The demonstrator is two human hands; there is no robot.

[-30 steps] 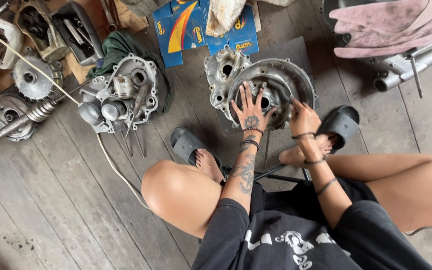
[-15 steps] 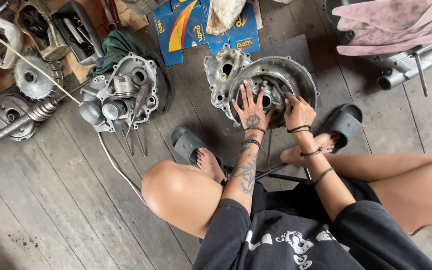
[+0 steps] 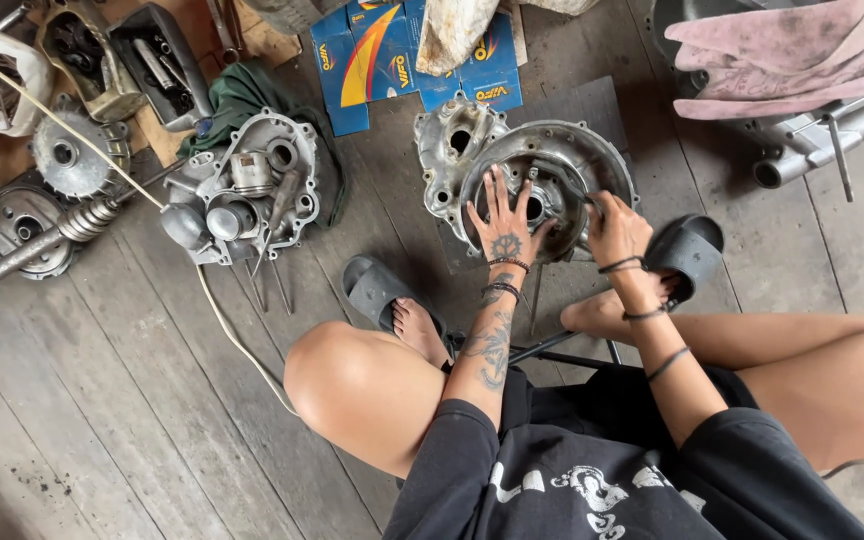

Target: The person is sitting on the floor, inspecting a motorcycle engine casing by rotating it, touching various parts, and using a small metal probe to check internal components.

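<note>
A round grey metal engine casing (image 3: pixel 592 150) lies on the wooden floor in front of me, between my feet. My left hand (image 3: pixel 502 228) is pressed flat on its centre with the fingers spread and holds nothing. My right hand (image 3: pixel 616 228) rests on the casing's right rim with the fingers curled over the edge. Whether a small tool is in that hand cannot be told. My knees and black shirt fill the lower part of the view.
A second engine case half (image 3: pixel 242 190) with studs lies to the left, on a green cloth (image 3: pixel 242 95). Around it are a blue cardboard box (image 3: pixel 382 55), a pink cloth (image 3: pixel 792 50) over metal parts, a coil spring rod (image 3: pixel 42 240), a white cable (image 3: pixel 142 185) and grey sandals (image 3: pixel 377 290).
My right hand has moved up from beside the right sandal onto the casing's right rim. My left hand has stayed spread on the casing.
</note>
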